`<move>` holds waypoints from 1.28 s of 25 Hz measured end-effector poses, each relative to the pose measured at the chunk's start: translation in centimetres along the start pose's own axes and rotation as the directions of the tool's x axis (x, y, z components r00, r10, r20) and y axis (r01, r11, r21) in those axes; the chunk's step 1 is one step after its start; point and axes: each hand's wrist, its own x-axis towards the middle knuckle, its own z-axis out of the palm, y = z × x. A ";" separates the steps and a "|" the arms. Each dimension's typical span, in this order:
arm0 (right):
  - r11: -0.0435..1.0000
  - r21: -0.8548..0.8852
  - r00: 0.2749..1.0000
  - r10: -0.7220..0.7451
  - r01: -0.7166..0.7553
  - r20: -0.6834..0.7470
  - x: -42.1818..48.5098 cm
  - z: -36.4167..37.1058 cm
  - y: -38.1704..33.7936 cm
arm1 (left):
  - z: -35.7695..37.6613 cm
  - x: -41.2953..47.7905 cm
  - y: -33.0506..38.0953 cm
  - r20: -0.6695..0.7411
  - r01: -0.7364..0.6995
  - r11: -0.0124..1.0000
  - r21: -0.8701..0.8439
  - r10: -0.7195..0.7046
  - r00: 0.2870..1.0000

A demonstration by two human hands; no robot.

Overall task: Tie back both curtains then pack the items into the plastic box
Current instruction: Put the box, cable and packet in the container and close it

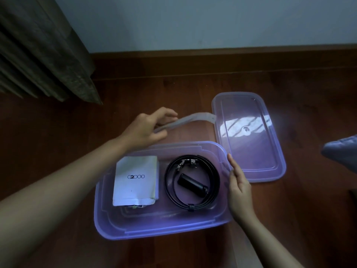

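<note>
Translucent purple plastic box (160,232) sat open on the dark wooden floor (58,142), mid-floor, well in from the far edge along the wall (193,22). Its matching translucent purple lid (270,171) lay flat on the floor just beside the box's far right corner, touching or nearly touching it; could not tell which.

Inside the box:
- White flat pouch printed "G2000" (135,180) lay in the left half.
- Black coiled belt with metal buckle (190,206) lay in the right half, buckle on the far side.
- Small black cylinder-shaped object (190,182) lay inside the belt coil, tilted; type unclear.

Left hand (146,130) was above the box's far left rim. Its fingers and thumb were curled, pinching one end of a pale whitish fabric strip (185,120). The strip was motion-blurred and ran right toward the lid's near left corner; its far end looked raised off the floor.

Right hand (238,188) had fingers straight and pressed together, laid flat against the outside of the box's right wall by the rim, gripping nothing.

Dark grey-brown pleated curtain (42,55) hung at the far left corner of the floor, hem just above the boards. A blue-grey piece of fabric (342,151) showed at the right edge of the view, mostly cut off.
</note>
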 end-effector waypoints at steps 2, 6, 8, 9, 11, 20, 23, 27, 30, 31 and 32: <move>1.000 0.013 1.000 -0.008 0.008 -0.009 -0.1 0.0 -0.2 | -0.2 -1.7 1.0 0.004 -0.217 0.974 0.059 0.217 0.976; 1.000 -0.020 1.000 0.002 -0.002 -0.017 -0.2 -0.1 -0.1 | 1.7 -3.0 2.3 0.157 -0.598 0.672 0.437 0.598 0.786; 1.000 -0.010 1.000 -0.013 0.013 -0.010 -0.3 0.0 -0.4 | 3.4 -3.4 3.4 0.194 -0.644 0.563 0.518 0.656 0.730; 1.000 -0.006 1.000 -0.023 0.023 -0.002 -0.3 0.0 -0.6 | 4.5 -3.5 3.9 0.193 -0.647 0.534 0.545 0.671 0.716; 1.000 -0.007 1.000 -0.027 0.027 -0.011 -0.4 -0.1 -0.8 | 6.4 -3.8 4.3 0.192 -0.623 0.500 0.602 0.666 0.720; 0.998 -0.064 0.999 -0.018 0.016 -0.028 -0.5 0.0 -1.3 | 10.7 -4.5 2.2 0.281 -0.513 0.541 0.667 0.455 0.845; 0.995 -0.090 0.999 -0.037 0.033 -0.039 -0.4 -0.1 -0.9 | 10.1 -5.2 2.5 0.231 -0.469 0.608 0.641 0.429 0.873; 0.964 -0.255 0.996 -0.083 0.074 -0.026 -0.3 -0.1 -0.7 | 8.6 -5.4 3.0 0.134 -0.361 0.709 0.606 0.356 0.925; 0.709 -0.678 0.936 -0.341 0.193 -0.090 -0.2 0.0 -0.7 | 7.1 -6.7 3.3 0.028 -0.176 0.874 0.452 0.184 0.983; 0.612 -0.735 0.894 -0.449 0.292 -0.019 -0.2 0.2 -1.0 | 6.4 -7.6 3.3 0.012 -0.127 0.895 0.428 0.135 0.991; 0.532 -0.741 0.845 -0.527 0.409 0.088 -0.2 0.6 -1.3 | 5.7 -8.6 3.2 -0.001 -0.094 0.898 0.431 0.104 0.995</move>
